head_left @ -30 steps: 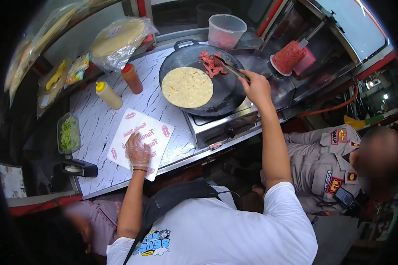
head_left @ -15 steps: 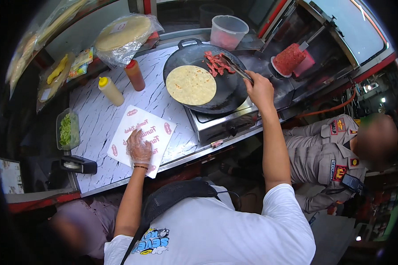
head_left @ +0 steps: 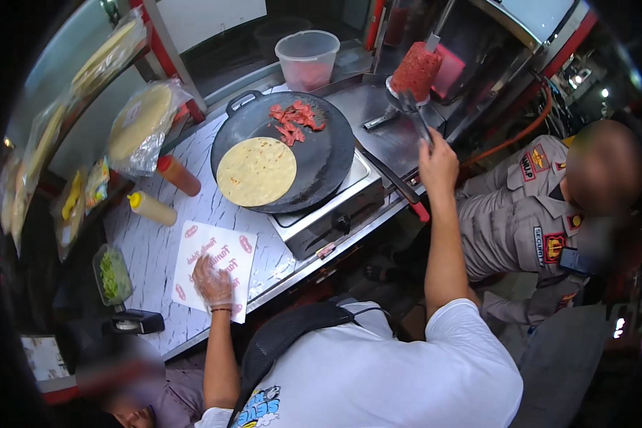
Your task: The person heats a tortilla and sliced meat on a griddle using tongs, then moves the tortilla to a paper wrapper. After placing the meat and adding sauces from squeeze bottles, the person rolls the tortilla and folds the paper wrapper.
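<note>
My right hand grips metal tongs, their tips close to the base of the red meat cone on its spit; whether they touch it I cannot tell. My left hand, in a clear plastic glove, lies with fingers spread on a white printed paper sheet. On the round black griddle rest a flat tortilla-like bread and, behind it, a loose heap of red meat strips.
Left of the griddle stand a red-brown sauce bottle and a yellow-capped bottle. Shredded greens fill a tub. A black handle with a red end juts past the stove. Nearby stands a uniformed person.
My right hand has carried the tongs from the meat strips on the griddle across to the meat cone. The whole view has shifted; my left hand stays on the paper.
</note>
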`<state>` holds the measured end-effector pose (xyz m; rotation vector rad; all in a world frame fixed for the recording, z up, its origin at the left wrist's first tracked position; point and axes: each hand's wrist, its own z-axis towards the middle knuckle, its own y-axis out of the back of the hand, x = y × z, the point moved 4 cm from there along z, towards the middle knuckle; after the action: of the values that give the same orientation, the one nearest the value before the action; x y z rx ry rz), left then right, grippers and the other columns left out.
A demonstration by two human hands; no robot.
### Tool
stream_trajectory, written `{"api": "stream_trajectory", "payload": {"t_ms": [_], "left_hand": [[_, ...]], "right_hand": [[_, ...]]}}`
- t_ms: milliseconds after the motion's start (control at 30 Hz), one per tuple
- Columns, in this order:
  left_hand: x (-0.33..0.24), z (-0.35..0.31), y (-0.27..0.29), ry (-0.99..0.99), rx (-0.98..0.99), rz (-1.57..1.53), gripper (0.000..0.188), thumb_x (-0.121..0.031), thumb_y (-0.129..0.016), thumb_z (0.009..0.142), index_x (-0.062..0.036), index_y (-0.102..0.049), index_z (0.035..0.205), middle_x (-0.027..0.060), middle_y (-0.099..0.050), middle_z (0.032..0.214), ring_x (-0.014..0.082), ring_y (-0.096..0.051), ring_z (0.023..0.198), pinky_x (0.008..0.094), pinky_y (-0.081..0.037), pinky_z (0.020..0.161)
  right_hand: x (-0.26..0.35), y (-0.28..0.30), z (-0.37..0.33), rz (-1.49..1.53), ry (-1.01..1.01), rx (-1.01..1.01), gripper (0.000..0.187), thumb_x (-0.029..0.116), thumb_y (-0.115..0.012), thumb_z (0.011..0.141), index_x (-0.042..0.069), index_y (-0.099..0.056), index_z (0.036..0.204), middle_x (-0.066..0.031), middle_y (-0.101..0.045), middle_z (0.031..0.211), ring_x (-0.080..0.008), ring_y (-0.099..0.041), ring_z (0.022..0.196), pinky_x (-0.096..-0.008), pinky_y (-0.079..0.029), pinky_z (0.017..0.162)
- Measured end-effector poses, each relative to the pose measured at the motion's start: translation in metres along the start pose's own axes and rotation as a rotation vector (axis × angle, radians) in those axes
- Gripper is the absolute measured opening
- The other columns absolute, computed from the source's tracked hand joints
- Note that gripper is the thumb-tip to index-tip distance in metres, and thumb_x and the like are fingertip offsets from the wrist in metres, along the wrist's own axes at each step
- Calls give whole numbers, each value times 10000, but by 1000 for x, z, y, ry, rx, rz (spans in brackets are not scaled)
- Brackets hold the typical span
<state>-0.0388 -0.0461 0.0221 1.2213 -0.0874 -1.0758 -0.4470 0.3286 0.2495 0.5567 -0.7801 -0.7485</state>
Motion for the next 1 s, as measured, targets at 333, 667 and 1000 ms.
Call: {"api": "stream_trajectory", "payload": {"t_ms": [333, 667, 1000], "left_hand": [[-5, 4, -7, -24, 39, 76, 522, -152, -616, 732, -4, -574, 1231, 204, -539, 1290, 381, -470, 1237, 478, -339, 1097], [-6, 3, -8, -49, 24, 127, 548, -207, -600, 746, 18, -549, 1243, 230, -541, 1275, 391, -466, 1246, 495, -322, 1105], [6, 1, -9, -86, -21, 114, 548, -228, -605, 742, 19, -568, 1229, 233, -539, 1279, 400, -475, 1218, 493, -343, 1076]], "right_hand": [[-45, -35, 35, -41, -45, 26, 318, 245, -563, 929, 89, -631, 1198, -198, -681, 1021, -411, -651, 916, -508, -514, 797], [-68, -37, 34, 2, -74, 29, 304, 251, -570, 932, 112, -651, 1190, -180, -686, 1001, -405, -654, 903, -503, -517, 781], [-85, -19, 19, 15, -117, -40, 298, 207, -589, 916, 71, -661, 1171, -194, -691, 990, -407, -660, 893, -496, -522, 783]]}}
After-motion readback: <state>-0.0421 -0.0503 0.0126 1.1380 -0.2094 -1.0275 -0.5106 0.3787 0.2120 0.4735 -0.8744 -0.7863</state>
